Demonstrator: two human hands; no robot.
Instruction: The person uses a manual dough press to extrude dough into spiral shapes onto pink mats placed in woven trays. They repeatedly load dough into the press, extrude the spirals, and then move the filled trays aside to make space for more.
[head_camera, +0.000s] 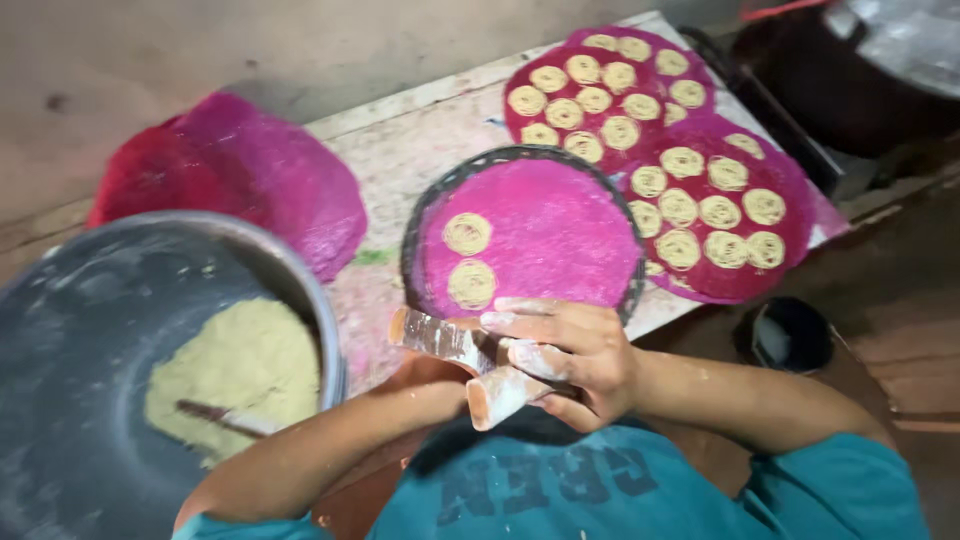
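Observation:
My right hand (578, 362), dusted with flour, is clasped over a wooden dough press (445, 340) whose two floury handles stick out to the left. My left forearm comes in from the lower left and my left hand (448, 388) disappears under the press, so its grip is hidden. Just beyond the press lies a round pink mat (560, 225) on a dark woven tray (420, 215). Two coiled dough spirals (467, 233) sit on the mat's left side.
A large metal bowl (60, 330) at left holds yellowish dough (245, 365) and a stick. Pink and red mats (250, 170) lie stacked behind it. Two more pink mats (790, 185) with several spirals lie at the back right. A dark pot (850, 90) and a small dark container (790, 335) stand at right.

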